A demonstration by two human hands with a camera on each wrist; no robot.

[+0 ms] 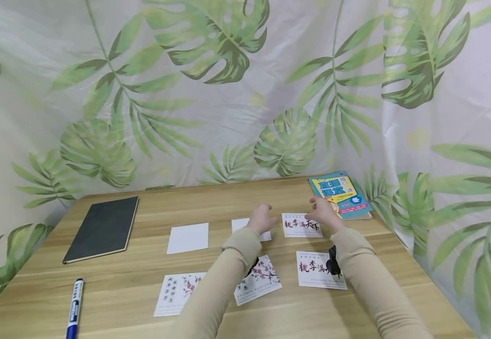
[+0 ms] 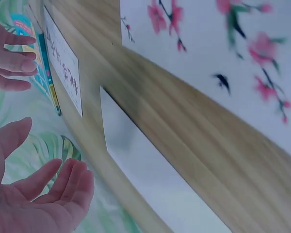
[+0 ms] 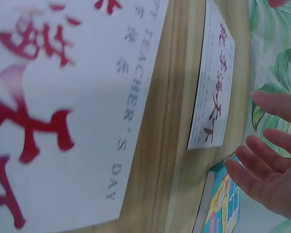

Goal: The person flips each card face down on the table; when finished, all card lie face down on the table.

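My left hand (image 1: 262, 220) hovers over a blank white card (image 1: 239, 225), its fingers loosely bent and holding nothing. To its right, my right hand (image 1: 325, 214) hangs above the right edge of a card with red Chinese writing (image 1: 296, 226), also holding nothing. In the right wrist view the fingers (image 3: 276, 138) are spread apart. A second red-lettered card (image 1: 313, 270) lies nearer, partly covered by the right wrist's camera strap. Under the left forearm lies a tilted blossom card (image 1: 262, 282), and left of it another blossom card (image 1: 173, 299), partly hidden by the sleeve.
Another blank white card (image 1: 188, 238) lies left of the left hand. A black notebook (image 1: 101, 230) rests at the table's left, with a blue-and-white marker (image 1: 74, 308) nearer. A colourful book (image 1: 342, 193) lies at the back right, before a leaf-patterned curtain (image 1: 228, 117).
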